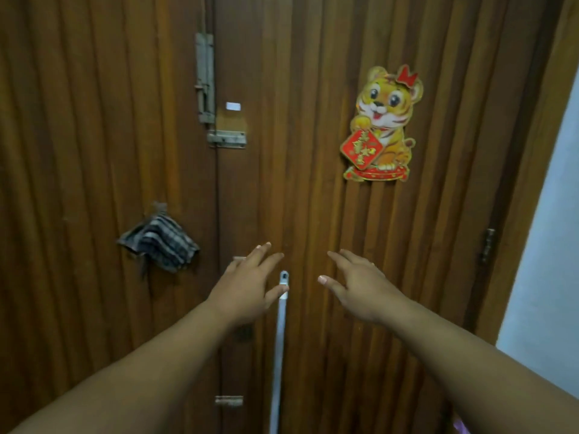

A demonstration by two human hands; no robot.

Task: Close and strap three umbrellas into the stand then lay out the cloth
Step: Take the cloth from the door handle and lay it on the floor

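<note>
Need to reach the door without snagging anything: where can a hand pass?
Free: bare wood between the left hand and right hand, above the white rod, below the tiger decoration. Crowded: left, by the checked cloth and bolts.

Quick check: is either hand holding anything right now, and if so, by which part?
Nothing is held. The left hand and right hand are both open, fingers spread, in front of the wooden door. The left thumb overlaps the white pole without closing on it.

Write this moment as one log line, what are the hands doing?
left hand: open, thumb by white pole | right hand: open, empty | checked cloth: hanging on wooden door | umbrellas: not in view
</note>
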